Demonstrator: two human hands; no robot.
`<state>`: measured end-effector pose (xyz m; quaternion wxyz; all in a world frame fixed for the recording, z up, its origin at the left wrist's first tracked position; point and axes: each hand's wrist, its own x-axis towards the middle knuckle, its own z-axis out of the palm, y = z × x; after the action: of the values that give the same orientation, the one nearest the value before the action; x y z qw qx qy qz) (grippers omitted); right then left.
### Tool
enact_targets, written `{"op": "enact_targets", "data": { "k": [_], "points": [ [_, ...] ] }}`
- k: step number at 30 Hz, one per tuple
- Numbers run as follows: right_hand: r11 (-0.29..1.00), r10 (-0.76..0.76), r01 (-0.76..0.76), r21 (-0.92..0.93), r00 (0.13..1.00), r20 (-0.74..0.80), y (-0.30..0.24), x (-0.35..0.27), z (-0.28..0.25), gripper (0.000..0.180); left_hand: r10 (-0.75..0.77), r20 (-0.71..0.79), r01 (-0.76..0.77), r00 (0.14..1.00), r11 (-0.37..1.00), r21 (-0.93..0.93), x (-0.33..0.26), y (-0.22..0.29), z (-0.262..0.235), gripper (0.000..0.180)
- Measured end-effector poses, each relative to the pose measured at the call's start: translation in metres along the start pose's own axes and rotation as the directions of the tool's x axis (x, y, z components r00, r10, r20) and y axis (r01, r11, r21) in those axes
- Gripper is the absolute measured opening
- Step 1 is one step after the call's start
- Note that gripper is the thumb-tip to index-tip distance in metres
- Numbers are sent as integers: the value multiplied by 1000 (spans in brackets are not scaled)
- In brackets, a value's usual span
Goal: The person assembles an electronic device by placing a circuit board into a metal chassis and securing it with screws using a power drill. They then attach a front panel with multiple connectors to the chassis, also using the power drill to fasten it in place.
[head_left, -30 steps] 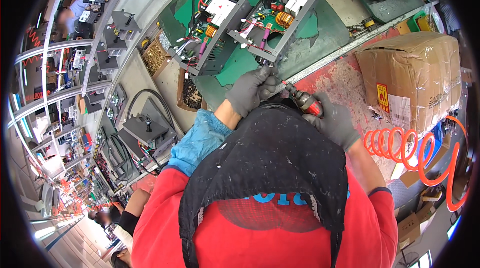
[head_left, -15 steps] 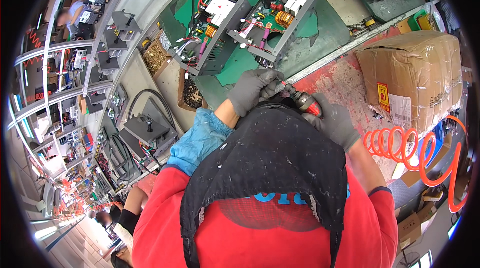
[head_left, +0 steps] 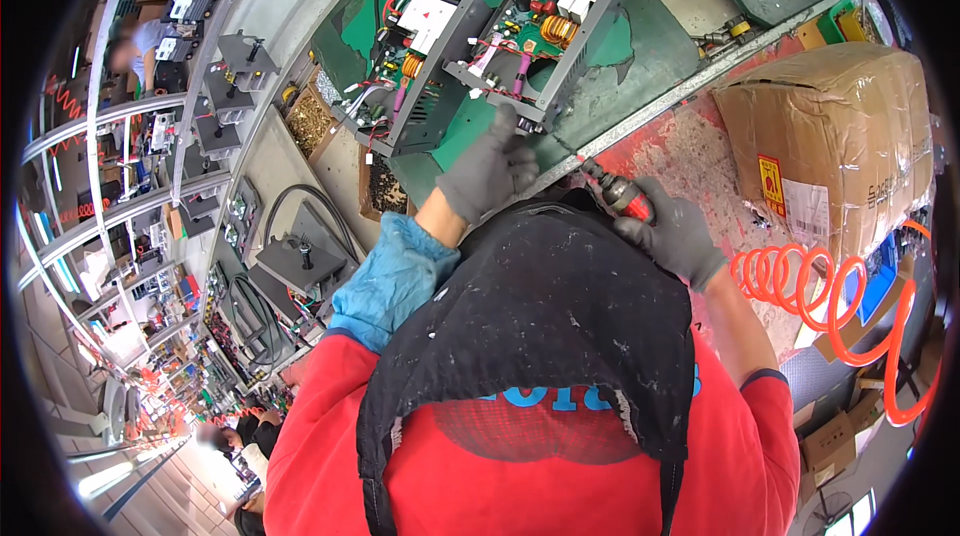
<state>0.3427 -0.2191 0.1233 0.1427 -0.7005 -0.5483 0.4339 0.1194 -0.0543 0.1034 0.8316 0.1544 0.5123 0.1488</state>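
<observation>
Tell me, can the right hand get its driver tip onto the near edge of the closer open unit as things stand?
Probably yes: the right hand holds the driver beside the unit, left hand aside.

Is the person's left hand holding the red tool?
No, the red tool sits in the gloved right hand, while the left hand rests against the grey open box.

Open grey metal case (head_left: 545,36), tilted on the green bench mat, lid off; inside, a circuit board with copper coil, white blocks, red and pink wires. Near corner touched by a gloved hand. Red-and-black power screwdriver (head_left: 617,193), gripped, tip angled toward that corner, just beside it.
</observation>
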Motion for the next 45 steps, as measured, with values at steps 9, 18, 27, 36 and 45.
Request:
{"op": "enact_targets", "data": {
  "k": [9,18,27,36,45],
  "points": [
    [966,250,-258,23,953,171,19,32,10,81,36,-218,-18,975,996,84,26,14,19,28],
    [975,194,-212,68,957,215,35,54,27,77,163,-153,-179,975,979,-101,33,-4,2,23],
    [983,172,-184,28,955,243,37,67,35,73,122,-231,-139,965,989,-57,32,4,12,23],
    [979,198,-202,-6,948,248,30,67,35,72,115,-231,-129,966,991,-44,31,4,13,23],
    [974,216,-225,2,938,273,18,69,27,71,98,-192,-107,976,994,-37,28,7,13,19]
  ]
}}
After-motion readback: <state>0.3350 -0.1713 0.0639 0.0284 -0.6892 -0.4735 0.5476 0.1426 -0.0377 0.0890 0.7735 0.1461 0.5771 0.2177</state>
